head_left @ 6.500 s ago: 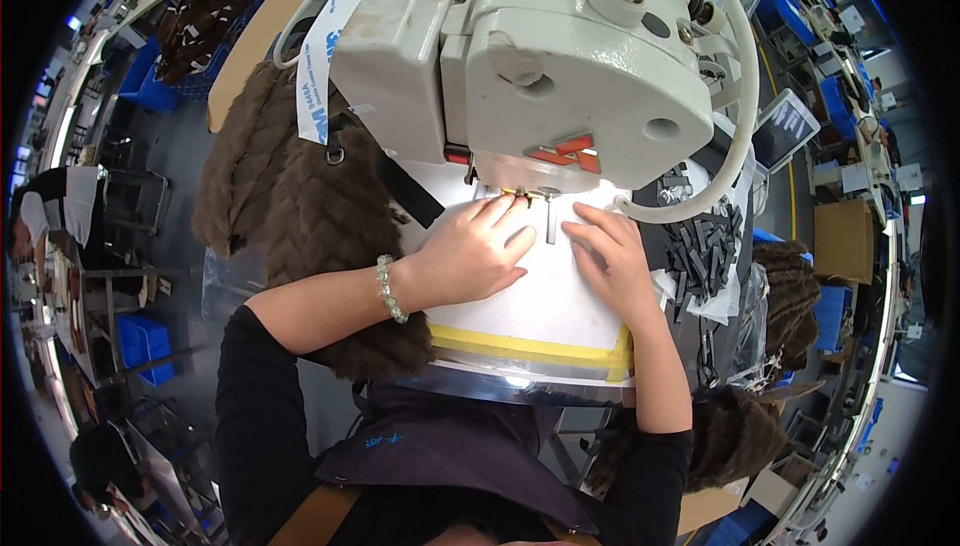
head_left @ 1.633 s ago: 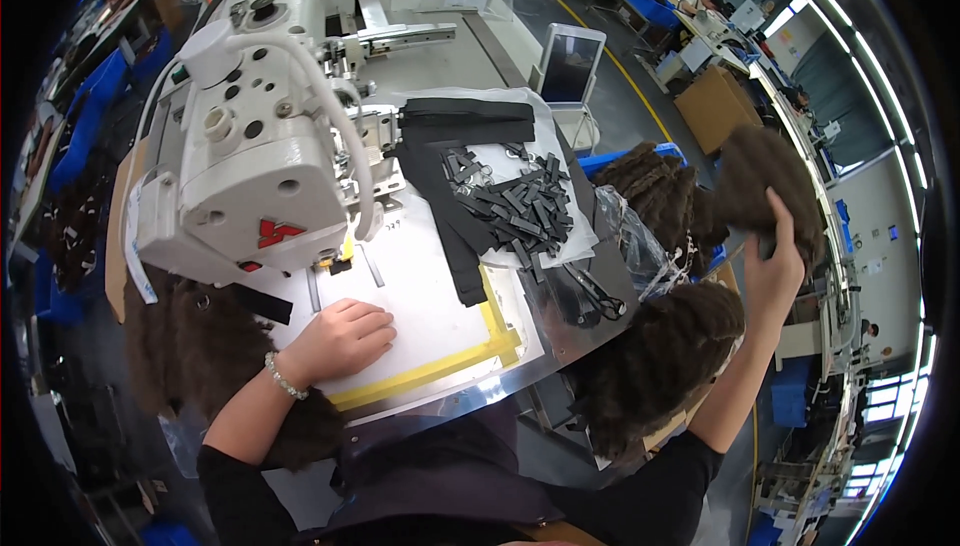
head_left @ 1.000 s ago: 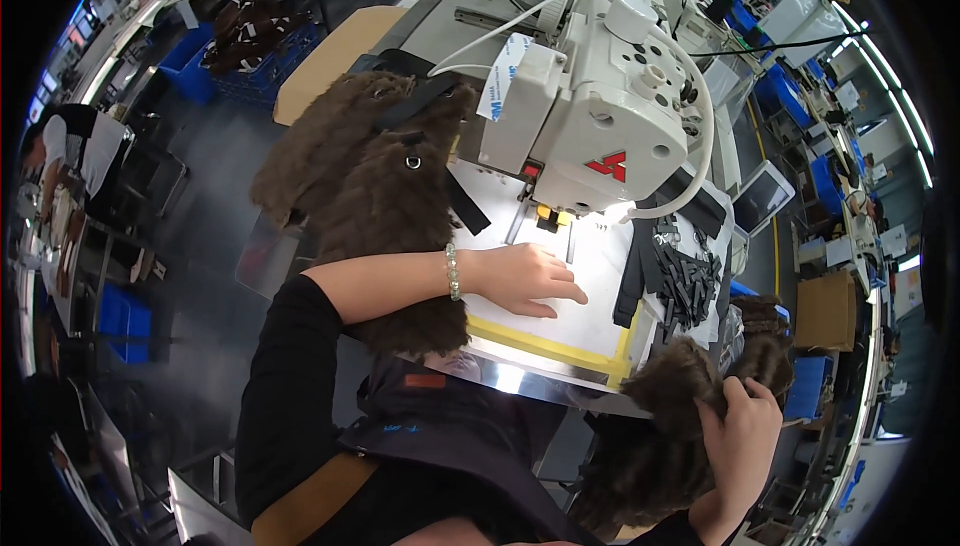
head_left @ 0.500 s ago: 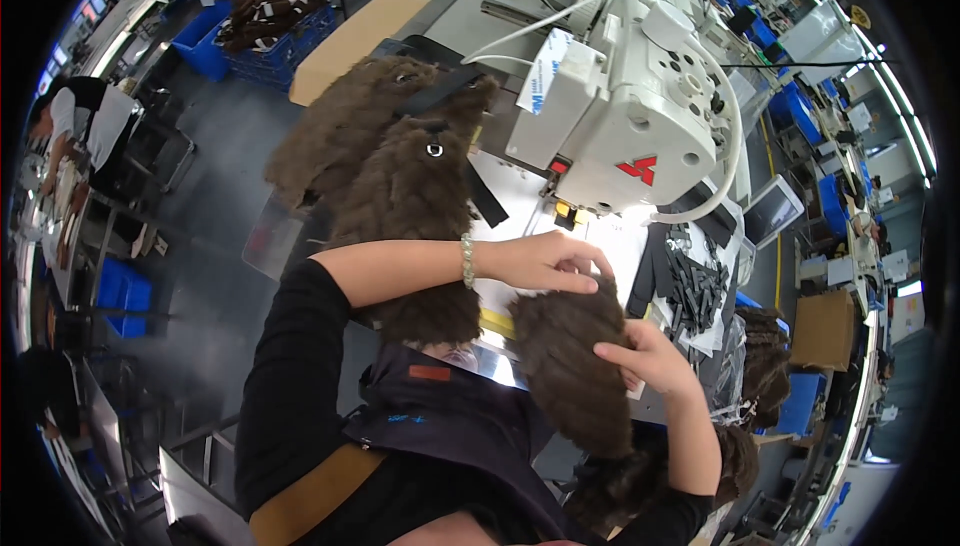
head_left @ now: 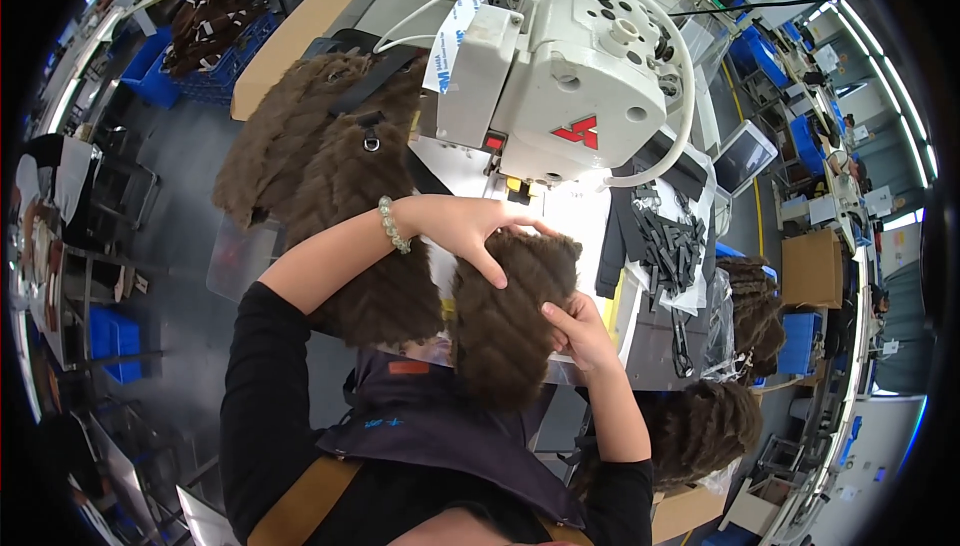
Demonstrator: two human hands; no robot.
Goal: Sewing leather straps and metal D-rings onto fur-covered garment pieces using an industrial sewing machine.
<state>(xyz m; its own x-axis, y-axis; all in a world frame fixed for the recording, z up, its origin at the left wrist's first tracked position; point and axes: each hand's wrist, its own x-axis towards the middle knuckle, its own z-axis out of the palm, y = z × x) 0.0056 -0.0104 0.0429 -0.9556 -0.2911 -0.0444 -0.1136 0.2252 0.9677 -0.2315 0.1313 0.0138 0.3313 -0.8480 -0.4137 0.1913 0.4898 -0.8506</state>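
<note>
A brown fur piece point(head_left: 505, 331) hangs over the front edge of the lit sewing bed, below the white sewing machine point(head_left: 570, 76). My left hand point(head_left: 465, 231) holds its upper edge, thumb on the fur and fingertips partly hidden behind it. On the right edge, my right hand point(head_left: 585, 331) pinches the same piece, thumb in front and fingers underneath. Left of it, under my left forearm, lies a larger brown fur article point(head_left: 350, 176) with a dark strap point(head_left: 375, 86) and a metal ring point(head_left: 371, 140).
Short black strips point(head_left: 665, 241) lie heaped on white sheets to the right, with a small dark tool point(head_left: 682, 346) nearer me. More brown fur point(head_left: 700, 426) is piled over a cardboard box point(head_left: 690, 511) at lower right. A tablet-like screen point(head_left: 745, 158) stands beyond the strips.
The fur piece has turned more upright and broader to view. My left hand has shifted its hold, its thumb now spread down over the fur. The whole view has shifted too.
</note>
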